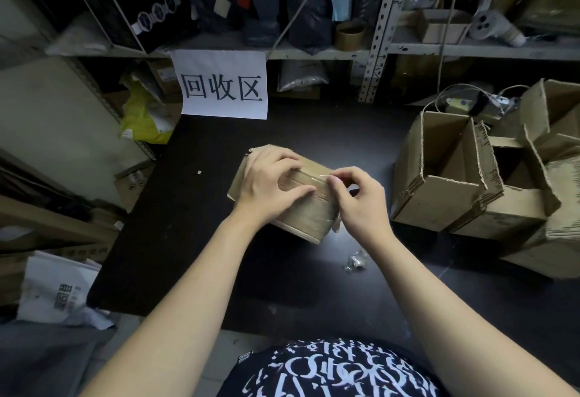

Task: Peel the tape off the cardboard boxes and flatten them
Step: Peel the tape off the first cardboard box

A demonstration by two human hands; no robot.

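Observation:
A small brown cardboard box (309, 219) lies on the black table (194, 224), wrapped in clear tape (314, 177). My left hand (273, 183) lies on top of the box, fingers spread and curled over its upper face, holding it down. My right hand (357, 199) is at the box's right end, thumb and forefinger pinching at the tape along the top edge. The box's right end is hidden behind that hand.
A crumpled ball of peeled tape (356, 260) lies on the table near my right forearm. Several open cardboard boxes (455, 177) are piled at the right. A white paper sign (221, 86) hangs from the shelf (314, 51) behind. Bags and cartons crowd the floor at left.

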